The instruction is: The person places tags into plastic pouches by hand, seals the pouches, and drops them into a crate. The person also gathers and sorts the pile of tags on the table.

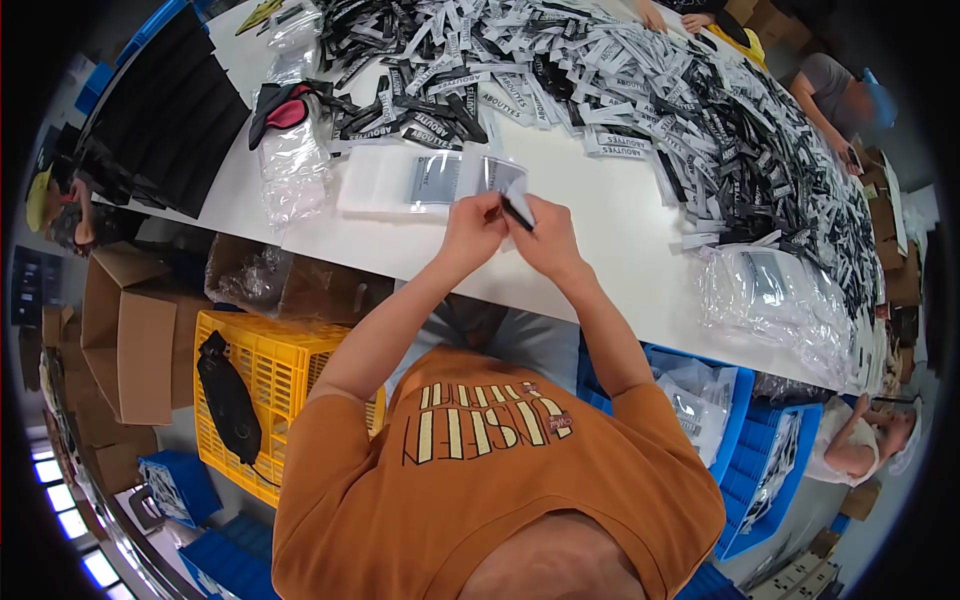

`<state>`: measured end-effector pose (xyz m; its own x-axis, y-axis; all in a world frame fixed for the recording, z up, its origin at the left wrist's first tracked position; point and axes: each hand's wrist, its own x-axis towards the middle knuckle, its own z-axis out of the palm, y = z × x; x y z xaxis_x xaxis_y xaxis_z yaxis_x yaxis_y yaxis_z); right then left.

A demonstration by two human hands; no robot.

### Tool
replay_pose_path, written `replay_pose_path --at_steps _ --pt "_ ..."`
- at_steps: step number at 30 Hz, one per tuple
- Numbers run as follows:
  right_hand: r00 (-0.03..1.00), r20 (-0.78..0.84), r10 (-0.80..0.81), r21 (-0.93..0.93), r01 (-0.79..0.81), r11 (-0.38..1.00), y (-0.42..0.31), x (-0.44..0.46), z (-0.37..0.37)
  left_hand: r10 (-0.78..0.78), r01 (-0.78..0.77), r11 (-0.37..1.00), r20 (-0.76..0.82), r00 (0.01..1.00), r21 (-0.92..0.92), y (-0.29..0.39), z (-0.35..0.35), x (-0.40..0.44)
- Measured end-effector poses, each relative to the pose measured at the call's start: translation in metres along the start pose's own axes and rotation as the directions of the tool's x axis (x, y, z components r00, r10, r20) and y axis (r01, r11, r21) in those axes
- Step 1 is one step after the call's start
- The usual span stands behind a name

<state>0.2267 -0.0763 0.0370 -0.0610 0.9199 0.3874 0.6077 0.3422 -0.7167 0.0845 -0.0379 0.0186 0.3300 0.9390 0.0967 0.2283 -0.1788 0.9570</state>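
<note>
Near the front edge of the white table, my two hands are close together. My left hand is closed in a pinch at the edge of a clear plastic bag with a grey printed panel. My right hand grips a small black-and-white packet at the bag's near end. How far the packet overlaps the bag is hidden by my fingers. Left of these lies a stack of clear and white bags with grey panels.
Loose black and white printed packets pile across the table's far side and right. Plastic-wrapped bundles lie at right, and a black-and-red eye mask at left. A yellow crate and blue bins stand below. Other people work around.
</note>
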Motion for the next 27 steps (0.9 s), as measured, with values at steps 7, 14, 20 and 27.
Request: replay_pose_path --at_steps 7,14,20,27 --pt "0.99 0.074 -0.123 -0.135 0.132 0.982 -0.014 -0.01 -0.012 0.078 -0.071 0.99 -0.049 0.996 0.121 0.0 -0.012 0.017" --pt "0.984 -0.166 -0.068 -0.08 0.055 0.995 0.005 -0.004 -0.019 0.247 -0.234 0.918 0.001 0.969 0.32 0.031 -0.013 0.021" --pt "0.976 -0.208 0.067 -0.036 -0.076 0.996 -0.004 0.003 -0.023 0.565 -0.444 0.695 -0.048 0.823 0.565 0.047 -0.015 0.031" --pt "0.956 0.068 0.286 0.289 -0.293 0.911 0.034 -0.007 0.01 0.625 -0.532 0.614 0.052 0.779 0.583 0.041 -0.002 0.021"
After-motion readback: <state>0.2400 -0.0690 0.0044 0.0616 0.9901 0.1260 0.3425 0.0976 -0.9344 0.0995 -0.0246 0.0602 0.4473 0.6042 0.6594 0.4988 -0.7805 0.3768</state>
